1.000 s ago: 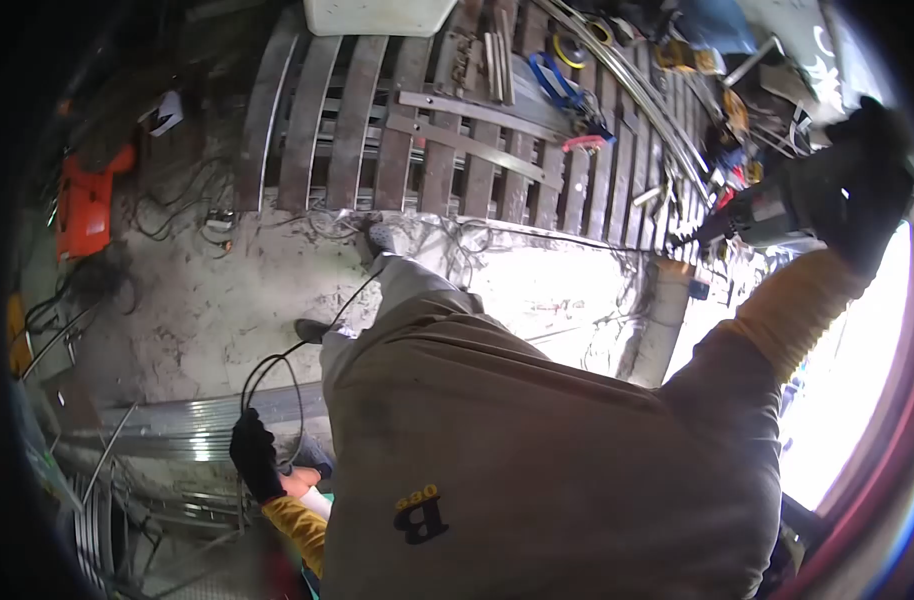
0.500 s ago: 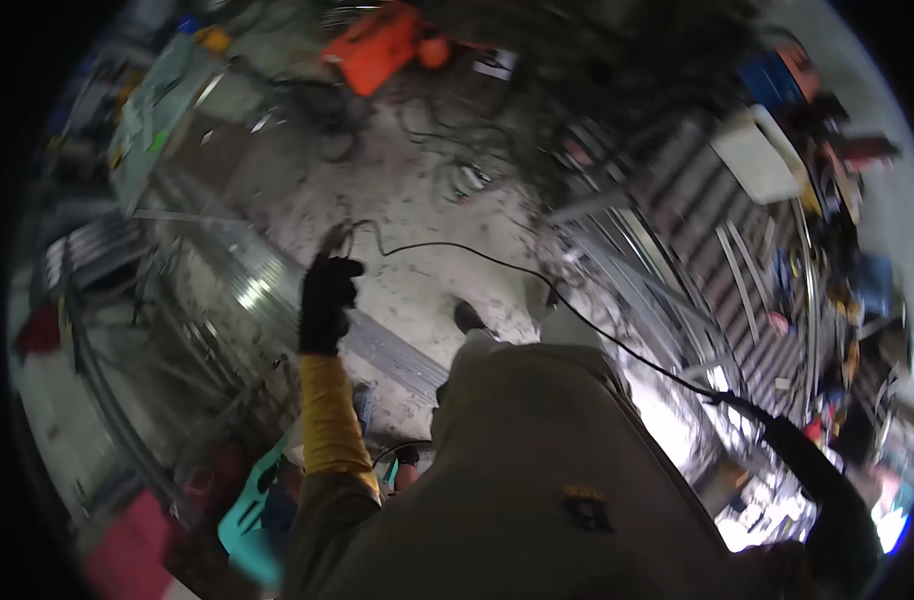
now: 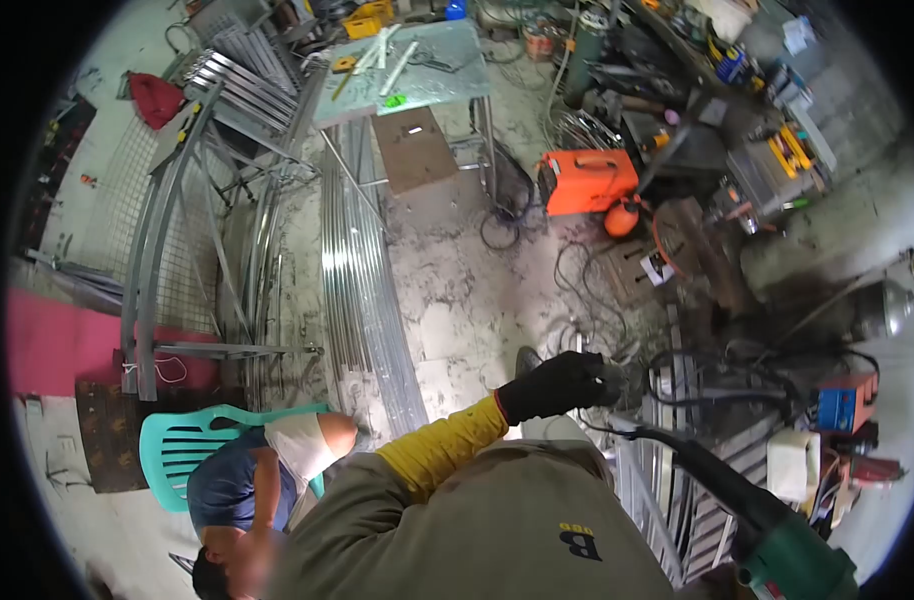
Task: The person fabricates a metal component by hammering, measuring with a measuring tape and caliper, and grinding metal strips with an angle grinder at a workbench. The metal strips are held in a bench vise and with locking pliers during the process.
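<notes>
My left hand [image 3: 552, 387], in a black glove below a yellow sleeve, reaches across in front of my body with its fingers closed. A thin dark power cord [image 3: 599, 428] curves up to the glove, which appears to grip it; the fingertips blur into dark grey things behind them. The cord leaves the end of a power tool with a green body [image 3: 792, 562] and a long black handle, resembling a large angle grinder, at the lower right. My right hand is out of sight near that tool.
A person [image 3: 227, 490] sits on a green plastic chair [image 3: 167, 455] close on my left. Long metal profiles [image 3: 357, 290] lie on the floor ahead. Beyond stand a glass-topped table [image 3: 427, 75] and an orange machine [image 3: 587, 180]. Cables [image 3: 587, 285] trail over the floor.
My view has swung left, bringing the seated person and the table into sight. My left hand has come across to the right, closer to the tool, and the cord's long span is no longer visible.
</notes>
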`<state>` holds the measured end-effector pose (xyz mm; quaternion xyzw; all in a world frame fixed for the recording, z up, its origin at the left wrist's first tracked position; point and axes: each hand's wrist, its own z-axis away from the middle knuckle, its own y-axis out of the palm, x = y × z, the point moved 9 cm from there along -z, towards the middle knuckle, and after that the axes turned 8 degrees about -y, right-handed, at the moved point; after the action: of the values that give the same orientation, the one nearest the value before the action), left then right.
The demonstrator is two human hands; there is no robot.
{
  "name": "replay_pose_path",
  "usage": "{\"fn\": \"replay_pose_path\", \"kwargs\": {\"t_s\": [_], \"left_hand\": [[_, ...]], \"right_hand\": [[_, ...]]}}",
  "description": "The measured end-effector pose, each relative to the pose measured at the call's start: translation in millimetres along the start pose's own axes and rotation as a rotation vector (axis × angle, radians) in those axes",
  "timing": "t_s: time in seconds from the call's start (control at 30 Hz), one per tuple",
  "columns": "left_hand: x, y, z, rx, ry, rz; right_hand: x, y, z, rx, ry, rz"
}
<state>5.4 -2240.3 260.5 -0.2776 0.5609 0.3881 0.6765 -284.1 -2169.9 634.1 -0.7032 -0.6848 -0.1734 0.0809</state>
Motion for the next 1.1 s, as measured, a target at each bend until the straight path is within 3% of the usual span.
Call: {"fn": "replay_pose_path", "kwargs": {"t_s": [0.03,0.1,0.2,0.23,0.33,0.4,0.5,0.63,0.67,0.7,0.77,0.83,0.9,0.93,0.97,1.03,1.07,1.1], "left_hand": [[-34.4,-7.2,5.7,0.077,-0.039,0.090],[-57.9,-28.6,-1.5,0.042,0.059,-0.040],[-86.6,-58.6,-9.1,0.075,0.035,-0.212],[-112.4,-72.2,-7.9,-0.003,0.220,-0.204],[-126.0,-123.3,-10.0,-0.188,0.293,-0.312],[-108.9,-164.1,-19.9,-0.281,0.123,-0.589],[-79.4,-222.5,-36.1,-0.351,-0.030,-0.608],[-33.5,-318.4,-54.9,-0.362,-0.026,-0.453],[-10.3,-344.3,-57.3,-0.384,-0.032,-0.301],[0.5,-364.5,-61.5,-0.200,-0.263,-0.067],[19.5,-417.1,-67.2,-0.280,-0.192,0.167],[25.4,-453.9,-73.0,-0.298,-0.140,0.232],[28.6,-508.4,-67.6,-0.521,-0.137,0.421],[32.0,-532.7,-70.5,-0.510,-0.145,0.427],[40.3,-556.4,-69.1,-0.531,-0.162,0.339],[51.5,-597.7,-70.8,-0.572,-0.187,0.167],[32.1,-617.5,-61.1,-0.560,-0.385,0.541],[34.7,-628.0,-68.0,-0.552,-0.389,0.549]], "right_hand": [[-17.0,6.7,-8.8,-0.007,0.007,-0.064],[-53.1,20.6,-27.1,-0.020,0.033,-0.170],[-114.3,47.7,-50.2,-0.019,0.094,-0.295],[-138.1,58.7,-59.6,-0.016,0.133,-0.333],[-217.6,108.2,-73.2,0.009,0.298,-0.426],[-277.8,155.7,-79.4,0.040,0.432,-0.501],[-371.8,238.9,-81.6,0.069,0.633,-0.640],[-481.0,372.1,-70.8,0.110,0.772,-0.503],[-515.3,403.1,-67.1,0.121,0.795,-0.477],[-524.8,444.8,-65.6,0.166,0.694,-0.247],[-622.6,503.8,-46.5,0.203,0.898,-0.292],[-690.9,582.8,-25.7,0.325,0.890,-0.233],[-775.3,652.0,8.7,0.500,1.069,-0.274],[-822.7,678.2,30.2,0.420,1.203,-0.289],[-867.4,699.9,58.4,0.331,1.341,-0.297],[-943.0,752.1,108.6,0.352,1.434,-0.488],[-969.1,764.3,129.0,0.404,1.429,-0.393],[-990.2,778.3,144.6,0.461,1.418,-0.302]]}}
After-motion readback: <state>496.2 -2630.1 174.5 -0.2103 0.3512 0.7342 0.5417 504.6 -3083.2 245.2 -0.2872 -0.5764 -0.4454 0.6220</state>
